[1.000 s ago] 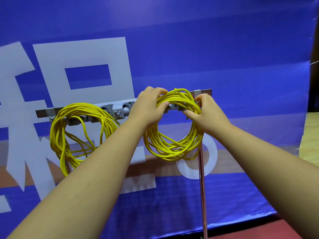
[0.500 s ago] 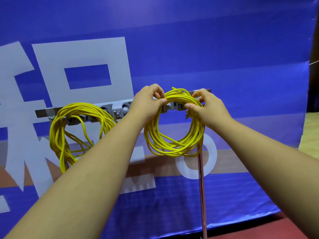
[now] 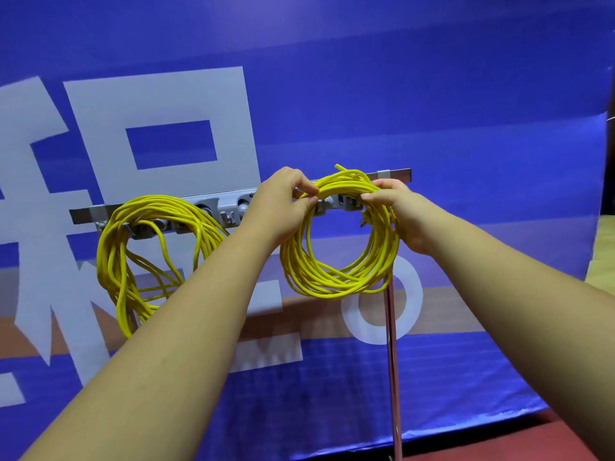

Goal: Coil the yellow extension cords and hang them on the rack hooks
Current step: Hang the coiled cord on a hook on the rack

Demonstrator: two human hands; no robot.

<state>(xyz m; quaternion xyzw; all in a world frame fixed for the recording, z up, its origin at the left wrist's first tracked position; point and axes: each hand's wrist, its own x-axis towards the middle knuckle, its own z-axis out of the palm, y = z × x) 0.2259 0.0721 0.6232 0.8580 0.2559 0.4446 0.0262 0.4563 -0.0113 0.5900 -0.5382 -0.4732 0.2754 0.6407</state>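
Note:
A grey metal rack (image 3: 229,207) with hooks runs across the middle of the head view, in front of a blue banner. One yellow cord coil (image 3: 133,254) hangs from the rack's left hooks, its loops sagging down. A second yellow cord coil (image 3: 336,271) is up at the rack's right part. My left hand (image 3: 279,207) pinches the top left of this coil. My right hand (image 3: 396,211) grips its top right side. The coil's top hides the hooks behind it, so I cannot tell whether it rests on one.
A thin metal pole (image 3: 392,361) stands upright under the rack's right end. The blue banner (image 3: 432,111) with large white characters fills the background. A reddish floor (image 3: 499,444) shows at the bottom right.
Both hands have lifted the right coil slightly and shifted their grip along its top, the left hand going from a full grasp to a pinch. The left coil has not moved.

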